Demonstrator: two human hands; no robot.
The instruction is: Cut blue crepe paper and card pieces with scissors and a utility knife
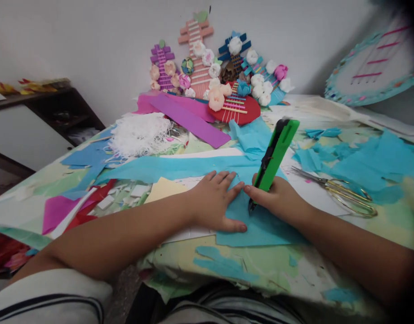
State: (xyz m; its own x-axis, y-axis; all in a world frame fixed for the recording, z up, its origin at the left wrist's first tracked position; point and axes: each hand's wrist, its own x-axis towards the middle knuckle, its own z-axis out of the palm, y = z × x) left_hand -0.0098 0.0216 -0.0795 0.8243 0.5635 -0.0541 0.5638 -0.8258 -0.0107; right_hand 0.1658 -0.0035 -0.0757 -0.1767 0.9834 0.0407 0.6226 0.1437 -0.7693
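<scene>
Two-handed in the head view: pressing blue paper near the front edge of the tabletop with the left hand, loosely spread and grasping nothing; gripping a tilted green cutter in the curled right hand, lower tip at the paper.

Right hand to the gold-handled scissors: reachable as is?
Probably, but not freely: the scissors lie uncovered just beyond the right forearm, yet the right hand grips the green cutter, which likely must be put down first.
</scene>
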